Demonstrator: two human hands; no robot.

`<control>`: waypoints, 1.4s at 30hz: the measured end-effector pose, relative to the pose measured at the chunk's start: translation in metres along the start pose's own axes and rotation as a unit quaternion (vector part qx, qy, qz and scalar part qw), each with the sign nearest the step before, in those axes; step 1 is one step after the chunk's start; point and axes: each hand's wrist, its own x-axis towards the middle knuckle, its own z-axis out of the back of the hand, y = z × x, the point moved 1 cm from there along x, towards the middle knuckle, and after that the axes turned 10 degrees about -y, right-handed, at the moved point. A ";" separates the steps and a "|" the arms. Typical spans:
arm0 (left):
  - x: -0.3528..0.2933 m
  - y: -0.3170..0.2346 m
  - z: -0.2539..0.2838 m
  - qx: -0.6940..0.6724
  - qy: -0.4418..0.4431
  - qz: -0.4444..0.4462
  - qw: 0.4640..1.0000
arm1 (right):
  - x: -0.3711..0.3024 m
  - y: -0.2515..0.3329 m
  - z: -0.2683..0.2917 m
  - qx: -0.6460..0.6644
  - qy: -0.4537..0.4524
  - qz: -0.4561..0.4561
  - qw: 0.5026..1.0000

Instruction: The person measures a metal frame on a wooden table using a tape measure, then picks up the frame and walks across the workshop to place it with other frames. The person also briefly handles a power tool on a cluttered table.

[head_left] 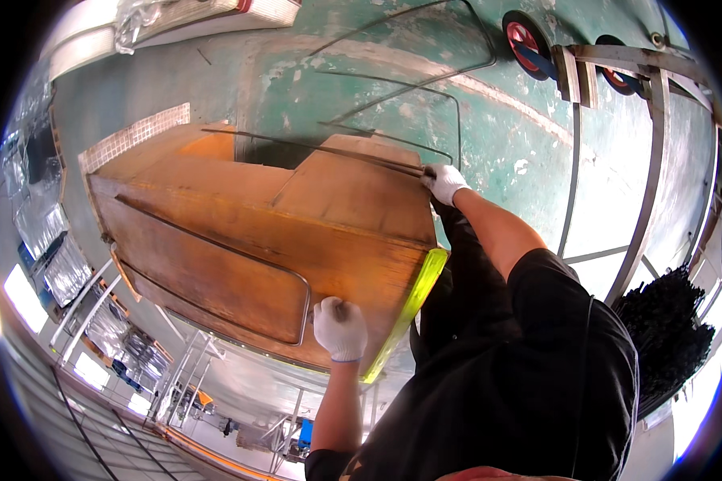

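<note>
A worn brown wooden worktop (241, 216), notched along its far side, lies to my left, with a bright yellow-green strip (409, 313) along its near right edge. My right hand (444, 183), in a white glove, is closed around the end of a thin dark bent metal rod (321, 148) that reaches left over the far part of the worktop. A second bent rod (217, 243), U-shaped with rounded corners, lies flat on the worktop. Beside its bend rests my left hand (341, 329), gloved in white and curled into a fist; whether anything is inside is hidden.
Several similar bent rods (457, 104) lie on the worn green floor (297, 88) beyond the worktop. A metal frame cart (658, 112) with a red-hubbed wheel (526, 44) stands at the right, near a bundle of black rods (666, 337). Long white pieces (208, 20) lie at the far left.
</note>
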 end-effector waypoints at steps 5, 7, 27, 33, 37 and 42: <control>-0.001 -0.001 0.002 0.013 0.022 -0.006 1.000 | -0.005 -0.012 0.011 -0.093 0.050 -0.009 0.994; 0.000 -0.002 0.003 0.008 0.030 0.000 1.000 | -0.002 -0.014 0.012 -0.148 0.042 -0.009 0.988; 0.007 -0.007 0.006 0.015 0.040 -0.018 0.999 | 0.019 0.005 0.038 -0.299 0.122 -0.039 0.946; 0.000 -0.007 0.011 0.026 0.037 -0.008 0.999 | -0.014 0.005 0.042 -0.243 0.042 -0.027 0.969; -0.010 -0.004 0.007 0.023 -0.022 -0.019 0.999 | -0.048 0.001 0.057 -0.207 0.030 -0.008 0.978; -0.013 -0.008 -0.010 -0.040 -0.136 -0.150 0.979 | -0.100 -0.009 0.100 -0.192 0.031 0.011 0.981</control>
